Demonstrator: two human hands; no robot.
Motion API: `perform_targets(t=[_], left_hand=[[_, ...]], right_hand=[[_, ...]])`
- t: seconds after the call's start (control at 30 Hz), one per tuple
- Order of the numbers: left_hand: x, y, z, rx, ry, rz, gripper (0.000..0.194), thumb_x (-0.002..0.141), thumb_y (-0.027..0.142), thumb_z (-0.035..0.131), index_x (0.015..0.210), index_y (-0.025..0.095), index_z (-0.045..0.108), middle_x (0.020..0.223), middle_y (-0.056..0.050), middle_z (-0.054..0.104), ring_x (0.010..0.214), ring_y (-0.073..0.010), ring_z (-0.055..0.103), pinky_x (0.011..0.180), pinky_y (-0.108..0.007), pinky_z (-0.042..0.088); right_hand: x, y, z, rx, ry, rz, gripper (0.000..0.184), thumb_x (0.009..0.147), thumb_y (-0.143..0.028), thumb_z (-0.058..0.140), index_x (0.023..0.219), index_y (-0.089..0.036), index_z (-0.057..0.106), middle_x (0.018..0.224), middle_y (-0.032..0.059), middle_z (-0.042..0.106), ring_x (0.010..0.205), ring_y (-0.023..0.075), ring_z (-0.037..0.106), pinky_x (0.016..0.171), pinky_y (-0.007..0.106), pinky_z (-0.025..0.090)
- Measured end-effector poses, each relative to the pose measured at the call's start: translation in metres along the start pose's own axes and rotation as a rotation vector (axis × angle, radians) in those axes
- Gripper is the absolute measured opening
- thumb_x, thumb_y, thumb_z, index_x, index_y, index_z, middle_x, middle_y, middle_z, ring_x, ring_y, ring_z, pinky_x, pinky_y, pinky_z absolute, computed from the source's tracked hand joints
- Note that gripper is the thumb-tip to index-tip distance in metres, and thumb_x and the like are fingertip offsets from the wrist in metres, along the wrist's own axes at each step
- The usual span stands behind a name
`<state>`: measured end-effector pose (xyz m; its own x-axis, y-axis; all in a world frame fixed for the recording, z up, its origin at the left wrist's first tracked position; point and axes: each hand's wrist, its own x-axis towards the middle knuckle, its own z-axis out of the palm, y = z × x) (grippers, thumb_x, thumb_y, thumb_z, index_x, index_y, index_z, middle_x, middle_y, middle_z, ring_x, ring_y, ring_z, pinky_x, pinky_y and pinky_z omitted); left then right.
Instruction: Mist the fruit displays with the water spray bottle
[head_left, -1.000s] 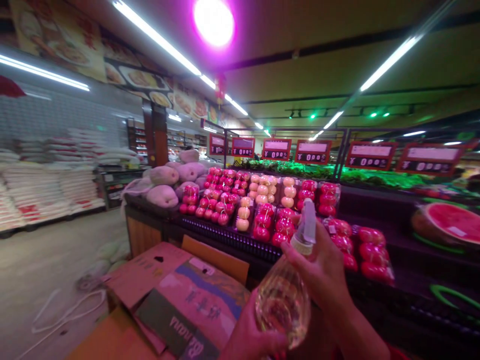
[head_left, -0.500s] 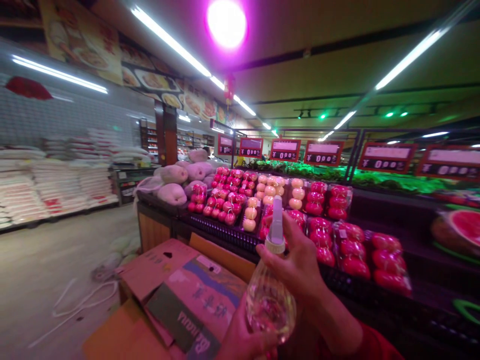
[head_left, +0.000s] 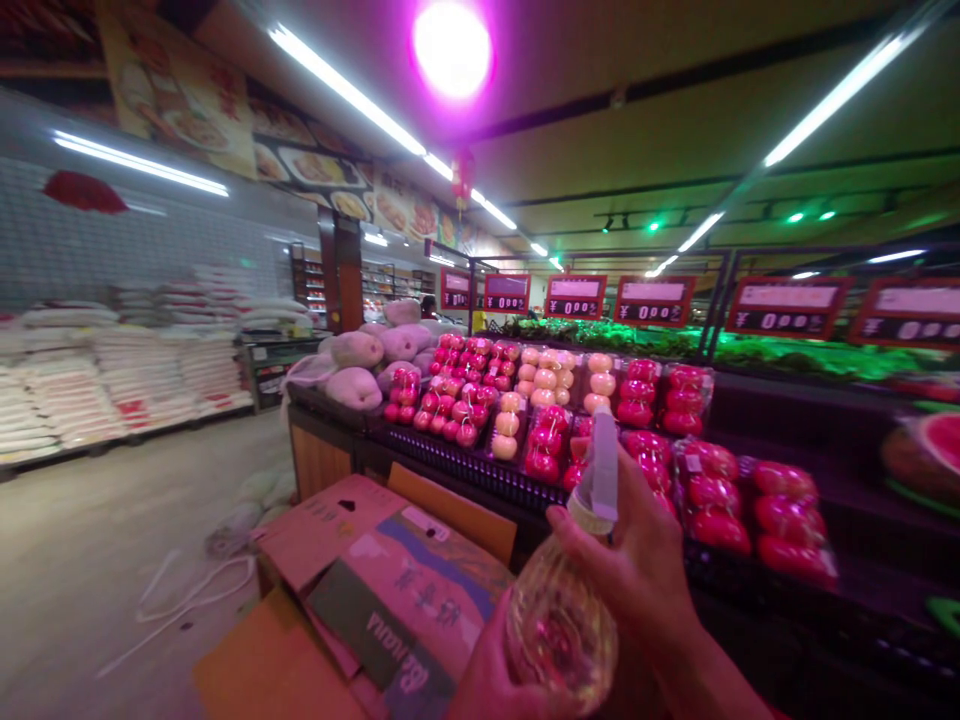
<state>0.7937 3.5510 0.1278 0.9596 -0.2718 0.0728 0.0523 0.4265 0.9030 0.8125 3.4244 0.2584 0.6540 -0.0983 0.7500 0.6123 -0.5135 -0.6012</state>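
Note:
A clear plastic spray bottle holding pale liquid sits in both my hands, its white trigger head pointing up. My right hand wraps the bottle's neck from the right, and my left hand cups its lower body near the frame's bottom edge. Just beyond the bottle lie plastic-wrapped packs of red apples on a dark display stand. Neither hand touches them. A printed cardboard box lies left of my left hand.
Pale netted pomelos and more fruit packs fill the stand's far end. Green leafy vegetables lie behind, under red price signs. A cut watermelon sits at the right edge. White sacks stand stacked across the concrete floor.
Since the previous frame, the spray bottle has shifted right and its head leans slightly right. The whole store scene has slid right in view. My grip looks unchanged.

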Motion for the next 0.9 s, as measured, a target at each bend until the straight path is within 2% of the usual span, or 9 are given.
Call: perform_targets(t=[0.1,0.23,0.4,0.5,0.57,0.63,0.73,0.83,0.9], left_hand=[[0.003,-0.017,-0.005,0.052,0.015,-0.023,0.101,0.043,0.015,0.093,0.134,0.017,0.051,0.139,-0.017,0.064,0.134,-0.0415,0.054,0.114,-0.049,0.041],[0.001,-0.024,0.001,0.058,-0.013,-0.024,0.108,0.042,0.008,0.089,0.141,0.014,0.046,0.15,-0.021,0.053,0.137,-0.0424,0.051,0.118,-0.052,0.037],[-0.002,-0.025,0.007,0.023,-0.102,-0.009,0.119,0.04,0.015,0.09,0.147,0.014,0.038,0.156,-0.021,0.045,0.148,-0.0411,0.036,0.125,-0.05,0.027],[-0.002,-0.039,0.002,0.146,-0.082,0.025,0.12,0.042,0.02,0.09,0.149,0.013,0.037,0.159,-0.021,0.041,0.15,-0.0428,0.031,0.126,-0.05,0.024],[-0.002,-0.054,0.0,0.214,-0.029,0.064,0.116,0.046,0.028,0.089,0.149,0.011,0.038,0.16,-0.022,0.038,0.152,-0.0435,0.027,0.127,-0.049,0.021],[-0.001,-0.069,0.001,0.216,0.071,0.113,0.116,0.047,0.036,0.089,0.148,0.011,0.038,0.16,-0.023,0.039,0.151,-0.0434,0.03,0.126,-0.05,0.023],[0.002,-0.083,0.009,0.09,0.117,0.093,0.119,0.041,0.048,0.091,0.144,0.012,0.042,0.152,-0.025,0.049,0.143,-0.0431,0.044,0.123,-0.049,0.03],[0.001,-0.083,0.016,-0.139,0.236,-0.014,0.124,0.029,0.062,0.09,0.134,0.009,0.05,0.137,-0.027,0.062,0.13,-0.0443,0.057,0.116,-0.05,0.04],[-0.004,-0.078,0.018,-0.222,0.248,0.015,0.11,0.033,0.055,0.094,0.127,0.012,0.058,0.131,-0.024,0.068,0.126,-0.0417,0.062,0.113,-0.048,0.043]], right_hand=[[-0.01,0.005,-0.011,-0.029,0.055,0.052,0.069,0.077,-0.046,0.074,0.136,-0.015,0.056,0.104,0.0109,0.072,0.08,0.0246,0.069,0.061,0.033,0.059],[-0.019,0.008,-0.024,-0.059,0.152,0.059,0.066,0.074,-0.048,0.074,0.131,-0.018,0.061,0.104,0.0101,0.073,0.081,0.0266,0.07,0.068,0.037,0.06],[-0.026,0.015,-0.038,-0.079,0.189,0.057,0.07,0.073,-0.055,0.077,0.129,-0.015,0.062,0.093,0.009,0.074,0.07,0.0258,0.071,0.07,0.04,0.062],[-0.029,0.015,-0.046,-0.109,0.183,0.031,0.065,0.076,-0.053,0.075,0.127,-0.015,0.063,0.091,0.0088,0.074,0.068,0.0251,0.07,0.065,0.037,0.062],[-0.032,0.012,-0.048,-0.085,0.161,-0.004,0.06,0.078,-0.049,0.074,0.128,-0.019,0.063,0.085,0.0048,0.073,0.06,0.021,0.067,0.056,0.031,0.06],[-0.035,0.008,-0.05,-0.029,0.169,0.012,0.056,0.078,-0.048,0.073,0.126,-0.021,0.063,0.083,0.0026,0.071,0.057,0.019,0.065,0.053,0.029,0.059],[-0.039,0.007,-0.05,0.01,0.204,0.086,0.059,0.077,-0.051,0.073,0.127,-0.021,0.064,0.093,0.0056,0.073,0.068,0.0225,0.069,0.064,0.032,0.061],[-0.044,0.015,-0.051,-0.018,0.142,0.094,0.069,0.076,-0.055,0.074,0.132,-0.019,0.061,0.107,0.0096,0.074,0.085,0.0278,0.072,0.071,0.035,0.062],[-0.046,0.023,-0.051,-0.029,0.103,0.105,0.071,0.076,-0.057,0.073,0.134,-0.018,0.06,0.112,0.0111,0.073,0.09,0.0303,0.072,0.073,0.038,0.062]])
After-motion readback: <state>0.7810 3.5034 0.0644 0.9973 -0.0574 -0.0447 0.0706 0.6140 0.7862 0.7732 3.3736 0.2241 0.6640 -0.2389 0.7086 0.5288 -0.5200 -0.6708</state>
